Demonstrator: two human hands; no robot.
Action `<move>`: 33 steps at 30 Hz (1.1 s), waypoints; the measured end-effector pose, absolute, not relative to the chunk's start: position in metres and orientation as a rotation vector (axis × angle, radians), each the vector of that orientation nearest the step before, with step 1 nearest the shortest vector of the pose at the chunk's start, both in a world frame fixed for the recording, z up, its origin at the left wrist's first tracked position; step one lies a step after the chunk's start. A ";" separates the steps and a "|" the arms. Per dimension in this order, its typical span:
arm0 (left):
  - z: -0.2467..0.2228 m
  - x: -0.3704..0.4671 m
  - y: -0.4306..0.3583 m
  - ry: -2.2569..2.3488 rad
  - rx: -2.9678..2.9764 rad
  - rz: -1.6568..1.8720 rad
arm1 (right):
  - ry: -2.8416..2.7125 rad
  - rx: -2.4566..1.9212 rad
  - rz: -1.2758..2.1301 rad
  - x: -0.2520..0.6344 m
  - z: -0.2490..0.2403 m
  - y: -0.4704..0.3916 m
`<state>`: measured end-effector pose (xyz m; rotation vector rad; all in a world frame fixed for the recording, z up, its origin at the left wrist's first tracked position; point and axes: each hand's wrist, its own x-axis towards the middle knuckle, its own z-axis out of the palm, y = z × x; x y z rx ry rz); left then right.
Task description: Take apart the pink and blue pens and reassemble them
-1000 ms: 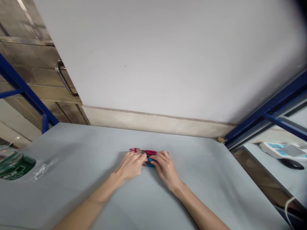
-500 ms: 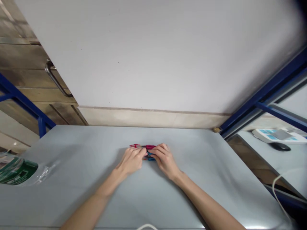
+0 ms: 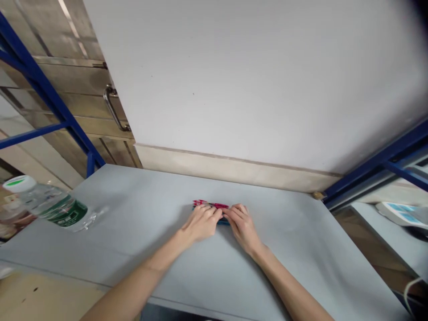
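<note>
A small bundle of what look like pens, pink ones [image 3: 220,205] along the far side and blue ones [image 3: 223,222] on the near side, lies on the grey table [image 3: 140,205]. My left hand [image 3: 202,221] is closed over the left and middle part of the bundle, hiding much of it. From the other side, my right hand [image 3: 241,224] pinches the right end with bent fingers. The fingertips of both hands nearly meet over the pens. How many pens there are is hidden.
A clear water bottle [image 3: 69,211] with a green label stands at the table's left. Blue metal frames [image 3: 68,117] rise at both ends, and a white wall [image 3: 234,80] runs behind. A second table at the right bears a white and blue device [image 3: 403,214].
The view has swung to the left, so everything appears further right and the bottle shows fully. My hands stay on the pens, with their fingertips closer together.
</note>
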<state>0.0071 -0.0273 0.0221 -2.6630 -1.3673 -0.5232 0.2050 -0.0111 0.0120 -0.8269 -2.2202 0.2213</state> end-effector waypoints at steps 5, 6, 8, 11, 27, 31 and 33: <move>0.027 0.009 -0.022 -1.297 -2.621 -0.545 | -2.072 -0.824 0.264 0.205 0.015 -0.011; 0.029 0.010 -0.020 -1.286 -2.618 -0.542 | -2.073 -0.815 0.281 0.205 0.017 -0.011; 0.034 0.012 -0.016 -1.257 -2.606 -0.528 | -2.060 -0.820 0.265 0.205 0.020 -0.008; 0.037 0.016 -0.012 -1.279 -2.583 -0.522 | -2.100 -0.880 0.168 0.204 0.023 -0.006; 0.021 0.019 -0.023 -1.323 -2.586 -0.664 | -2.082 -0.844 0.211 0.214 0.001 -0.008; 0.021 0.014 -0.020 -1.310 -2.573 -0.621 | -2.168 -0.923 0.212 0.210 0.005 -0.013; 0.022 0.013 -0.020 -1.321 -2.587 -0.633 | -2.186 -0.935 0.252 0.209 0.008 -0.015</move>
